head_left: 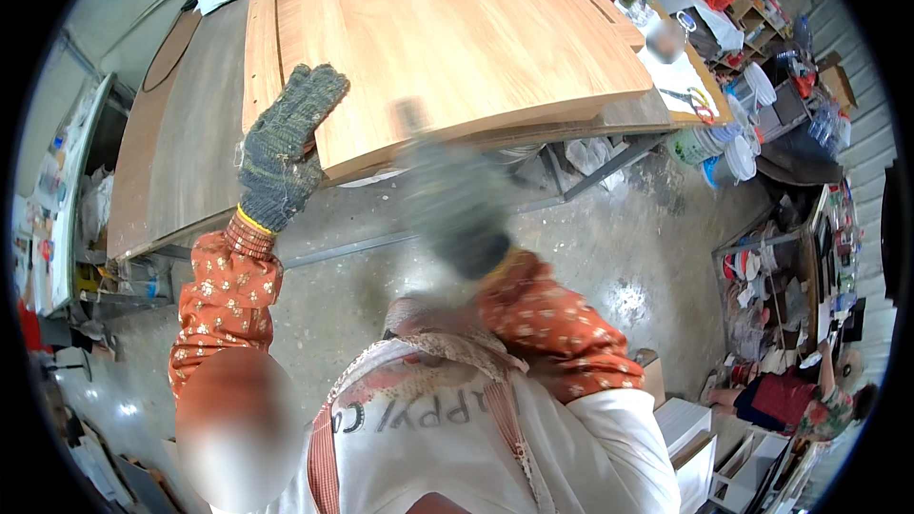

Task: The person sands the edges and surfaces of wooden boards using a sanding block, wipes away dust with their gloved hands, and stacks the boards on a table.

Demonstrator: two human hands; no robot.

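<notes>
My left hand, in a dark grey-green knit glove with a yellow cuff edge, grips the left edge of a light wood-grain panel near its closest corner. Its fingers lie over the top face. The panel has a small rectangular cutout at its far left and rests on another wood-grain panel. In front of the near edge, my right hand, gloved alike, is smeared by motion. A blurred dark shape sticks up from it over the panel; whether it is a finger or a held thing cannot be made out.
A grey-brown worktable on metal legs carries the panels. Scissors with yellow-red handles lie on the right, near white buckets. Cluttered shelves line the right side. Another person is at the lower right. A bench stands at left.
</notes>
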